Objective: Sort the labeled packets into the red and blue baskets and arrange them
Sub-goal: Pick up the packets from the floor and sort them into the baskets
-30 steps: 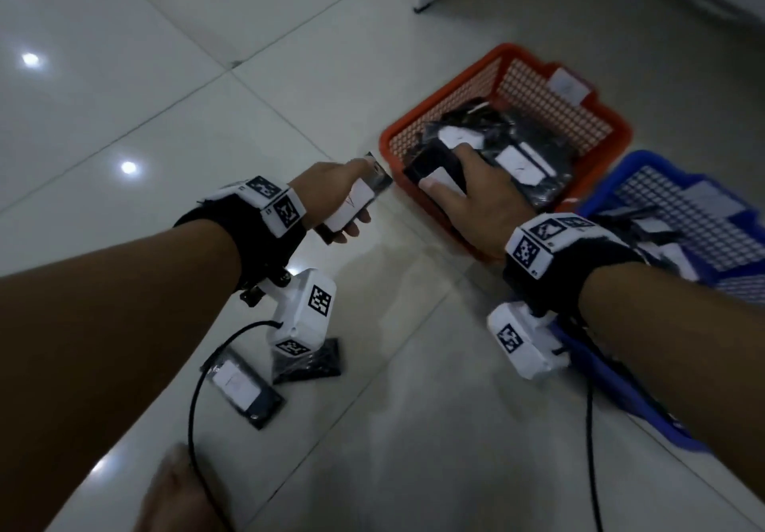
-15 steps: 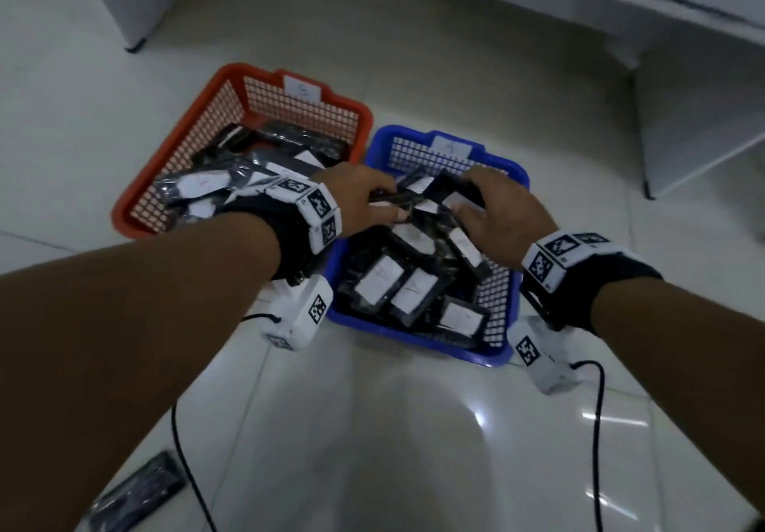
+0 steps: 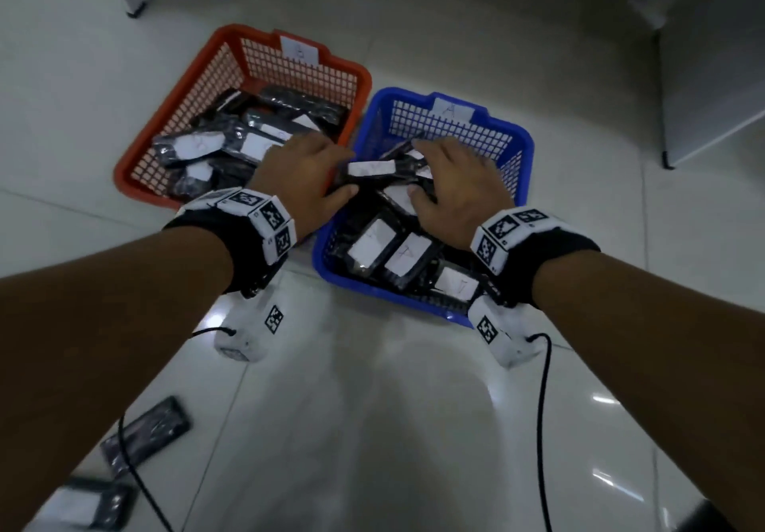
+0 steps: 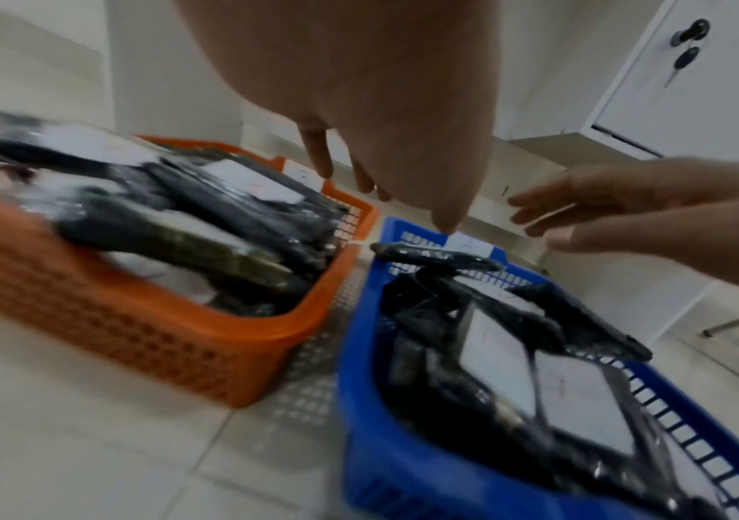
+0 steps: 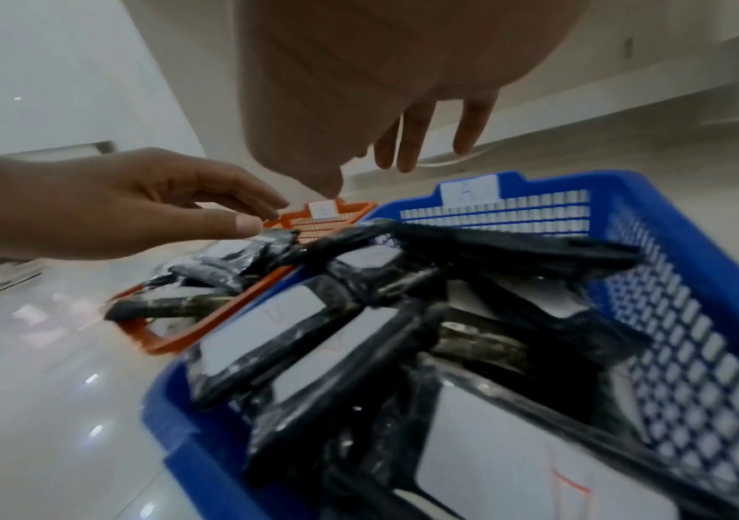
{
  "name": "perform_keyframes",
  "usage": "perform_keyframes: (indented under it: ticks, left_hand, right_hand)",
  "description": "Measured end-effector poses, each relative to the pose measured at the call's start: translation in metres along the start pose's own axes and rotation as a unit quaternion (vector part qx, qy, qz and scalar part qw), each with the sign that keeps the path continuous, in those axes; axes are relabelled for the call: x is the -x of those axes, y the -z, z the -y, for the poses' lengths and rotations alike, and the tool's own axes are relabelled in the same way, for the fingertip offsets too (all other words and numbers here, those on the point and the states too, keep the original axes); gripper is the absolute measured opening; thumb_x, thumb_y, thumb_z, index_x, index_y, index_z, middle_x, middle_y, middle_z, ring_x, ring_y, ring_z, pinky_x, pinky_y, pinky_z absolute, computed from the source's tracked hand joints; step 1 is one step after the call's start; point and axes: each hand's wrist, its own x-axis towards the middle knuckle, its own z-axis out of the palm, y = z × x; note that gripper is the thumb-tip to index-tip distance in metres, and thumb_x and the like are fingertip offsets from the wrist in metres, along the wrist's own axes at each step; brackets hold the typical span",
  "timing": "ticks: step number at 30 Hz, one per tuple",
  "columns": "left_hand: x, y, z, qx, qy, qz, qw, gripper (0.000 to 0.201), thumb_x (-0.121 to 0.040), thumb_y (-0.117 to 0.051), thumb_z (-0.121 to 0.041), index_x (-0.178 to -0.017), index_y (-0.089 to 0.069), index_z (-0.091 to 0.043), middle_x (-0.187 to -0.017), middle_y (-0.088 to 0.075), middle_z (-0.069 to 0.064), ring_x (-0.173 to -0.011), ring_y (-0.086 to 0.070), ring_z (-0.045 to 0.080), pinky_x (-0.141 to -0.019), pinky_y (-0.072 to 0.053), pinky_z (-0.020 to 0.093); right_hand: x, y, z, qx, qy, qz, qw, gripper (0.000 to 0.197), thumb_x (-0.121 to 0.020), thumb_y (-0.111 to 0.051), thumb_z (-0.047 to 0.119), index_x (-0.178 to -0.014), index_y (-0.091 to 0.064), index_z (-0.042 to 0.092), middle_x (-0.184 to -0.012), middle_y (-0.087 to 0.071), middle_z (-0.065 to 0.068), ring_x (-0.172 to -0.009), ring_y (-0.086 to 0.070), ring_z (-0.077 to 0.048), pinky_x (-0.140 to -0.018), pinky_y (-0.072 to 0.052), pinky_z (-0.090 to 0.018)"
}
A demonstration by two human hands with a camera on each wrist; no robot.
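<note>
Hovering open-fingered over the blue basket [image 3: 522,146], both hands [image 3: 449,183] empty

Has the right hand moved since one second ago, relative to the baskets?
Yes. The right hand went from over the red basket rightward to over the blue basket.

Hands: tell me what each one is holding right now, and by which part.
Nothing is held. The left hand and right hand are both open, fingers extended, spread over the packets in the blue basket.
</note>
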Motion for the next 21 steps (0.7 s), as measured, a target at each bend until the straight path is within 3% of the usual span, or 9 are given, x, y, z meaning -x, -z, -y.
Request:
perform_keyframes:
  ticks: [4, 10, 15, 21]
  left_hand:
    - [0.073, 0.021, 0.031, -0.036, 0.058, 0.008, 0.998, 0.054, -0.081, -0.045, -0.051, -0.121, -0.062, -0.019, -0.116, -0.062, 0.009, -0.107, -0.058, 0.033, -0.089, -0.045, 0.047]
    - [0.224, 0.042, 0.073, -0.106, 0.173, 0.074, 0.976, 0.049, -0.085, -0.062, -0.046, -0.128, -0.058, -0.023, -0.127, -0.059, 0.006, -0.118, -0.053, 0.031, -0.101, -0.035, 0.047]
    - [0.343, 0.038, 0.091, -0.095, 0.254, 0.147, 0.951, 0.055, -0.074, -0.074, -0.044, -0.124, -0.060, -0.025, -0.124, -0.059, 0.004, -0.114, -0.056, 0.030, -0.097, -0.040, 0.048]
    - [0.406, 0.010, 0.092, -0.019, 0.295, 0.219, 0.930, 0.051, -0.066, -0.079, -0.044, -0.112, -0.064, -0.028, -0.115, -0.061, -0.001, -0.104, -0.058, 0.025, -0.086, -0.044, 0.039]
  right_hand:
    - [-0.002, -0.011, 0.055, -0.011, 0.111, 0.018, 0.994, 0.057, -0.094, -0.048, 0.044, -0.144, -0.039, 0.020, -0.140, -0.047, -0.005, -0.128, -0.045, -0.028, -0.103, -0.038, -0.045]
    - [0.014, -0.066, 0.176, -0.037, 0.273, 0.056, 0.960, 0.053, -0.090, -0.054, 0.043, -0.137, -0.050, 0.018, -0.134, -0.056, -0.004, -0.121, -0.052, -0.025, -0.100, -0.040, -0.042]
    - [0.044, -0.122, 0.255, -0.028, 0.363, 0.156, 0.918, 0.052, -0.091, -0.054, 0.044, -0.138, -0.048, 0.022, -0.137, -0.052, 0.000, -0.123, -0.050, -0.021, -0.100, -0.040, -0.042]
    - [0.075, -0.176, 0.302, 0.023, 0.415, 0.268, 0.869, 0.053, -0.086, -0.061, 0.046, -0.134, -0.048, 0.025, -0.133, -0.051, 0.002, -0.121, -0.049, -0.021, -0.098, -0.040, -0.039]
